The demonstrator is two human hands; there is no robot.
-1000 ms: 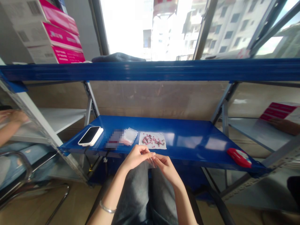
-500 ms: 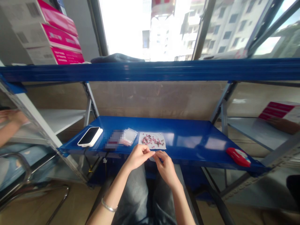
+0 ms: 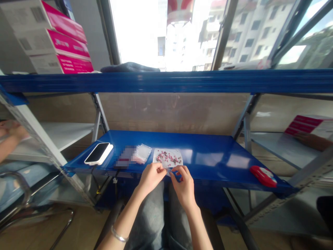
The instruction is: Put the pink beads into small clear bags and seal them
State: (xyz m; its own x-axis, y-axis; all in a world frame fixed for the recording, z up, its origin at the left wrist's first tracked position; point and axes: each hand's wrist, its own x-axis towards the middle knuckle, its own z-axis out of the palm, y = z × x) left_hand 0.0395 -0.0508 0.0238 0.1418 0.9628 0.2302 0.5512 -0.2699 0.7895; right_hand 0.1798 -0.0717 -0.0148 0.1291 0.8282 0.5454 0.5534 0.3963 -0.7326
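Observation:
Just in front of the blue shelf's near edge, my left hand [image 3: 153, 176] pinches a small clear plastic bag [image 3: 168, 171] between thumb and fingers. My right hand [image 3: 184, 184] is curled from the other side, its thumb and forefinger tips at the same bag. The bag is see-through and partly hidden by the fingers; I cannot make out whether anything is in it. Right beyond my hands, many small pink and dark beads [image 3: 166, 157] lie spread on a white sheet [image 3: 178, 153].
Left of the sheet lie a stack of clear bags [image 3: 143, 152], a blurred-out patch [image 3: 126, 157] and a white-cased phone [image 3: 99, 153]. A red pouch-like object [image 3: 263, 176] sits at the right end of the blue shelf [image 3: 208, 149]. Other people's hands show at both sides.
My fingertips have drawn slightly apart, and the clear bag now shows between them. The right hand's fingers have lifted a little. The view has shifted slightly.

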